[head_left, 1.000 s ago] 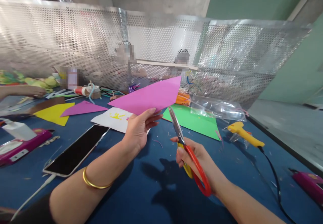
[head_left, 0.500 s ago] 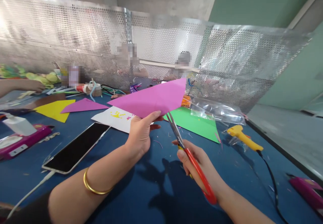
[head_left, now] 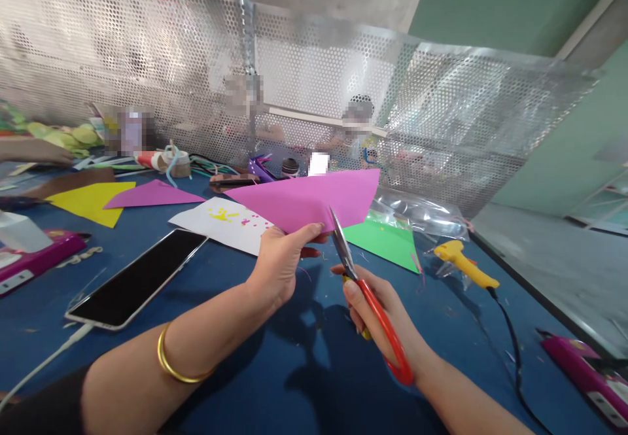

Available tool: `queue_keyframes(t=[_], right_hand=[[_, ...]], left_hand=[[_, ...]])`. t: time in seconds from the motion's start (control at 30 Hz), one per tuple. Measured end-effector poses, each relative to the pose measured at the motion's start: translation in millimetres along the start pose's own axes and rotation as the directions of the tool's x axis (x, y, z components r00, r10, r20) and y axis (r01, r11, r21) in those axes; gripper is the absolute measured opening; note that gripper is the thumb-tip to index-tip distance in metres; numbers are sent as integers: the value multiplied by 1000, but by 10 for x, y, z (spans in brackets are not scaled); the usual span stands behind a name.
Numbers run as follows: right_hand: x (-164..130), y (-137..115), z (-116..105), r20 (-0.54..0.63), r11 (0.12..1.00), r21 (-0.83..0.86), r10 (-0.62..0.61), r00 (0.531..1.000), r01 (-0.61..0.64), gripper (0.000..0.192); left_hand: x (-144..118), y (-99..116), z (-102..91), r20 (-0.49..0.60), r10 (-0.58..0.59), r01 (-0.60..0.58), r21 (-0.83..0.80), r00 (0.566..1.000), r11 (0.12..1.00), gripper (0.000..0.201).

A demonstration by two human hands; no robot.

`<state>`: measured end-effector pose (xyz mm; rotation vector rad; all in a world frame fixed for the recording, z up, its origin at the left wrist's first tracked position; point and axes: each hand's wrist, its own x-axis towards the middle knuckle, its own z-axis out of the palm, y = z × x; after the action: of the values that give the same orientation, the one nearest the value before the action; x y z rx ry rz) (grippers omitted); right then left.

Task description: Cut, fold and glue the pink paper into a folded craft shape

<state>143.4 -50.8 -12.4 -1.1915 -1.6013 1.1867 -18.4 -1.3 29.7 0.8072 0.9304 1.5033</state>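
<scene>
From the head view, my left hand [head_left: 277, 265] pinches the lower edge of a folded pink paper [head_left: 307, 198], thumb on top and fingers underneath, holding it up off the blue table [head_left: 304, 356]. I'll place everything else against that pink paper. My right hand [head_left: 377, 307] is just below and right of it, closed through the red handles of the scissors [head_left: 366, 294]. The blades point up, and I see their tips meeting the paper's lower edge right beside my left thumb. I cannot tell how far apart the blades are. A gold bangle [head_left: 174, 366] sits on my left wrist, well below the paper.

Behind the paper on its right lies a green sheet [head_left: 387, 242] flat on the table, with a clear plastic bag [head_left: 422, 212] beyond that. Further right is a yellow glue gun [head_left: 466, 261] with a black cord trailing toward me. To the paper's left I see a white sheet [head_left: 226, 222] with yellow and pink marks, then a purple triangle [head_left: 150, 194] and a yellow sheet [head_left: 86, 201]. A phone [head_left: 137, 278] lies face up, lower left of the paper, with a white cable plugged in. A perforated metal screen [head_left: 294, 75] stands behind everything.
</scene>
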Motion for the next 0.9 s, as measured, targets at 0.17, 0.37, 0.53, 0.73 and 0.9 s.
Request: queue_keyframes(t=[0.17, 0.37, 0.53, 0.73, 0.9], right_hand=[[-3, -20, 1, -3, 1000, 5, 8, 1000, -7, 58], [18, 13, -1, -14, 1000, -6, -11, 1000, 11, 58], [9, 15, 6, -15, 1000, -3, -10, 1000, 10, 59], [-5, -6, 23, -15, 1000, 17, 21, 1000, -21, 62], [-4, -30, 39, -22, 999, 27, 31, 999, -30, 64]], left_hand=[[-28, -4, 14, 1, -7, 7, 19, 1000, 1000, 24], [-38, -16, 16, 3, -8, 7, 32, 1000, 999, 26], [-38, -19, 16, 3, -1, 1, 40, 1000, 999, 27], [-39, -24, 19, 2, 3, -3, 39, 1000, 999, 26], [-37, -30, 22, 4, 2, -2, 42, 1000, 999, 26]])
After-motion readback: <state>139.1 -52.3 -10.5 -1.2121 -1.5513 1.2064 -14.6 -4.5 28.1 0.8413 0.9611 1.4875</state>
